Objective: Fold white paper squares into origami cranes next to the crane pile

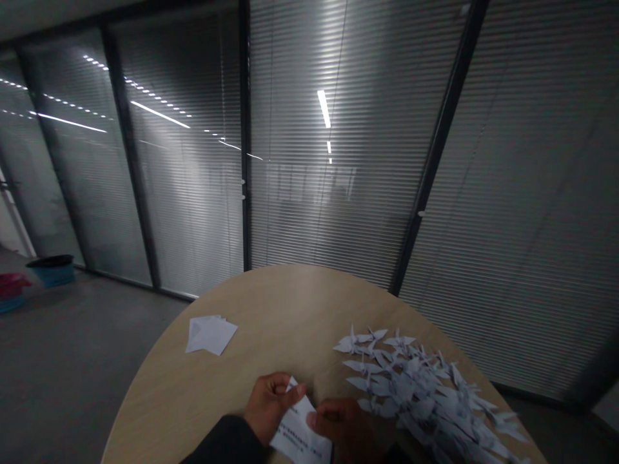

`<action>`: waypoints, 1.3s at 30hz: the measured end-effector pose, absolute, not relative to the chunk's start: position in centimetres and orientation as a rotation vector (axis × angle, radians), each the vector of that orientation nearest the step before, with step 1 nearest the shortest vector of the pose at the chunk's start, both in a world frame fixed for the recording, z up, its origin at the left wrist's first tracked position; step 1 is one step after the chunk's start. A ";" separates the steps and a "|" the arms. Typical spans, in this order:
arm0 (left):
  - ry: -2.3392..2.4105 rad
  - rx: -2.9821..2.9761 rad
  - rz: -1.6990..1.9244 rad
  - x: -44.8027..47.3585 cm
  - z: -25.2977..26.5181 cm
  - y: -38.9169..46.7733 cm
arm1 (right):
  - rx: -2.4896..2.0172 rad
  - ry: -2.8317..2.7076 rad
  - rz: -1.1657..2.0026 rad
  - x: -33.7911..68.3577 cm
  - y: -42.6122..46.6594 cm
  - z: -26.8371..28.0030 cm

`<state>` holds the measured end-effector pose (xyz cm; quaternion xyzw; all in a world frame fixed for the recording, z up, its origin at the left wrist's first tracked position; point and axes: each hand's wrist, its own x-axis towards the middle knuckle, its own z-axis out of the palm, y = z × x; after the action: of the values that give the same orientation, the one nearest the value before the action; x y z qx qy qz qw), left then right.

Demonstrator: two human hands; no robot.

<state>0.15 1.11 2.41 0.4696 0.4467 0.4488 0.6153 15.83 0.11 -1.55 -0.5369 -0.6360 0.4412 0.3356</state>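
Observation:
A white sheet of paper (298, 430) with printed dark text is held between my two hands, low in the view over the near part of the table. My left hand (271, 403) pinches its upper left edge between thumb and fingers. On the opposite edge, my right hand (341, 422) grips the paper, its thumb lying on the sheet; its lower part is dim. Beside my right hand spreads a large heap of folded white paper cranes (420, 393). Farther off on the left lies a small stack of white paper sheets (211, 335).
The round wooden table (290, 309) stands close to a glass partition with blinds (333, 193). On the floor at the far left are a blue bin with a black liner (53, 270) and another bin with a red liner (12, 290).

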 end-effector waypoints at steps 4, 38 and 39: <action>1.037 1.097 1.075 0.3 1.9 1.4 | -1.425 -1.658 1.121 15.7 -0.1 -1.0; 0.981 1.077 1.065 0.1 1.4 1.9 | -1.487 -1.806 0.813 15.9 -0.1 -1.5; 0.985 1.080 1.082 0.1 1.4 1.9 | -1.479 -1.800 0.835 15.9 -0.1 -1.5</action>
<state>0.06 1.91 1.45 0.4685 0.4276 0.4695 0.6142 15.88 -0.08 -1.50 -0.5648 -0.6874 0.3187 0.3270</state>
